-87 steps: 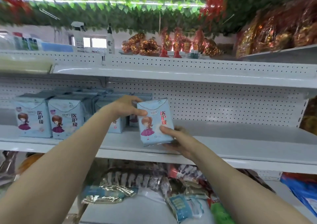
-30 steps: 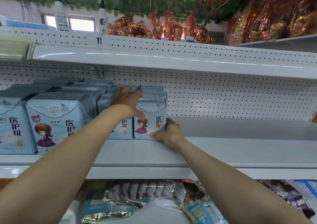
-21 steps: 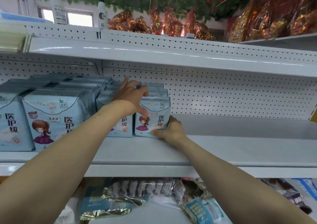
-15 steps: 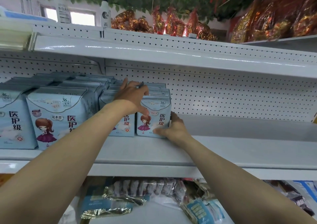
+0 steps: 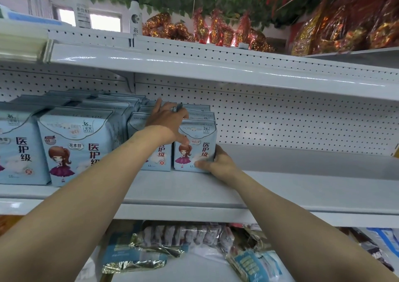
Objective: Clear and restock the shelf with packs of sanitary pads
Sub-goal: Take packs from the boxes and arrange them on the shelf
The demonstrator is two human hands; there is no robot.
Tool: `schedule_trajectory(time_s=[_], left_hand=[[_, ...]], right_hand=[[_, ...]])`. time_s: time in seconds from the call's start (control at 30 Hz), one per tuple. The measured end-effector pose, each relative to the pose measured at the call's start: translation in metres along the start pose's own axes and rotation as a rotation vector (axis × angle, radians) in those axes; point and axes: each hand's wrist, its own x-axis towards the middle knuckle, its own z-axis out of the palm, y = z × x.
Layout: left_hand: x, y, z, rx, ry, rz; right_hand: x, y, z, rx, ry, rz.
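Note:
A small light-blue pack of sanitary pads (image 5: 197, 139) with a cartoon girl stands upright on the white shelf (image 5: 280, 193), at the right end of a row of like packs. My left hand (image 5: 167, 121) lies over its top left corner, thumb on its front, fingers spread across the packs behind. My right hand (image 5: 218, 163) grips its lower right corner. Larger blue packs (image 5: 73, 143) stand in rows to the left. A second small pack (image 5: 156, 161) stands beside it, partly hidden by my left wrist.
The shelf to the right of the packs is bare, backed by white pegboard (image 5: 291, 122). An upper shelf (image 5: 216, 70) hangs close above, carrying spray bottles and red-gold foil goods (image 5: 216, 31). Below, mixed packets (image 5: 185, 236) lie on a lower shelf.
The pack went from held in front of the shelf to standing at the row's right end. Over the last second both hands stay on it, my left fingers reaching further back.

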Motion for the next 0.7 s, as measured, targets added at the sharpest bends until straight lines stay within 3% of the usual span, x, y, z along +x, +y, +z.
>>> schedule_trajectory(time_s=[0.7], left_hand=[[-0.0005, 0.0074, 0.0029, 0.076, -0.037, -0.012]], right_hand=[[-0.0023, -0.0050, -0.0035, -0.037, -0.065, 0.037]])
